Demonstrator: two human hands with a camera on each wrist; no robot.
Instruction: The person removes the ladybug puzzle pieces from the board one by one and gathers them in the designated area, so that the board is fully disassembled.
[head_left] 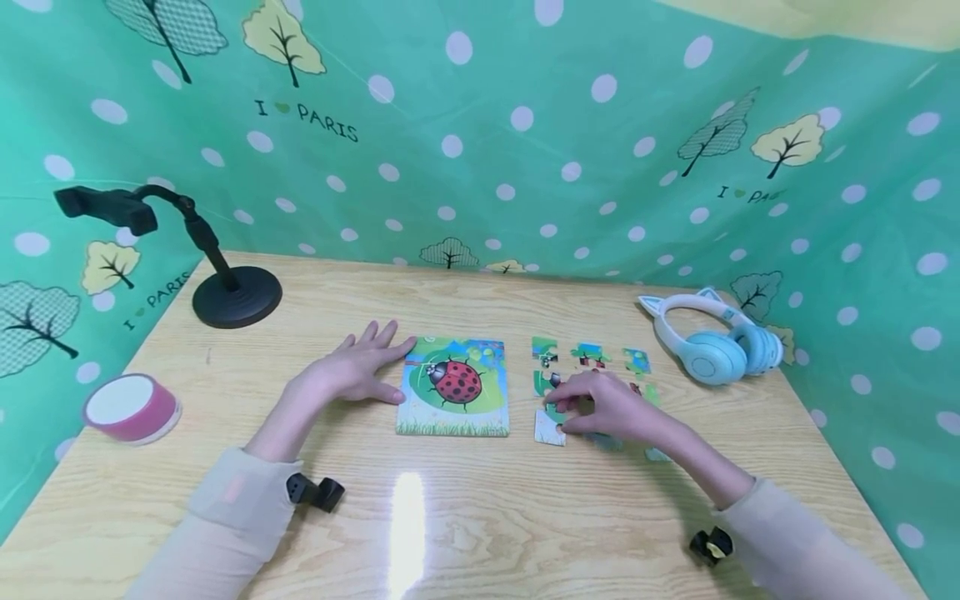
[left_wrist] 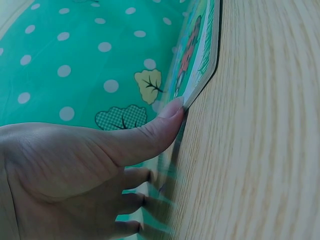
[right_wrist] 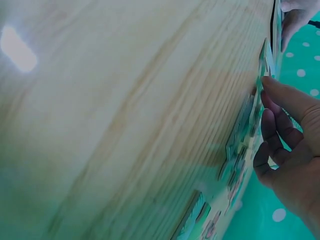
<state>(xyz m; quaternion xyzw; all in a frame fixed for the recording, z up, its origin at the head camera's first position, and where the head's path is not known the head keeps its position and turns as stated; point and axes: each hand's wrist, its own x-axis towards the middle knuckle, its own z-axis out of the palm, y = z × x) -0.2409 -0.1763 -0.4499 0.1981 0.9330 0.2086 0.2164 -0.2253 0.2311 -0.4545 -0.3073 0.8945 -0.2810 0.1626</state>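
Observation:
A square ladybug picture puzzle [head_left: 453,387] lies on the table, printed with a red ladybug, a green leaf and grass. My left hand [head_left: 352,367] is at its left side with fingers spread; the thumb [left_wrist: 165,117] touches the board's near corner. To the board's right, several loose puzzle pieces [head_left: 588,353] lie in rough rows. My right hand [head_left: 611,406] is over them, thumb and index finger pinching a pale puzzle piece [head_left: 550,427] at the lower left of the group. In the right wrist view that piece [right_wrist: 266,57] looks tilted. The hand hides some pieces.
White and blue cat-ear headphones [head_left: 708,337] lie at the back right. A black stand [head_left: 236,296] with a bent neck is at the back left, and a pink and white round container [head_left: 133,408] sits near the left edge. Patterned green cloth [head_left: 480,108] hangs behind the table.

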